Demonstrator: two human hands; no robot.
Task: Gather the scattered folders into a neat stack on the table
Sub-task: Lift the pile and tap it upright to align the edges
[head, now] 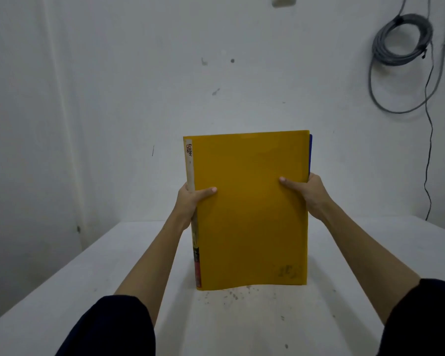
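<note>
Head view: the yellow folder (pixel 249 209) stands upright, its bottom edge at or just above the white counter (pixel 62 278); contact cannot be confirmed. A blue folder (pixel 310 155) shows as a sliver behind its right edge. The left hand (pixel 190 201) pinches the spine side, thumb on the front cover. The right hand (pixel 311 194) pinches the open side the same way, catching both folders. Risk: the covers look smooth, so the blue folder may slide out of alignment if either grip loosens while the folders are laid flat. No other folders are visible.
</note>
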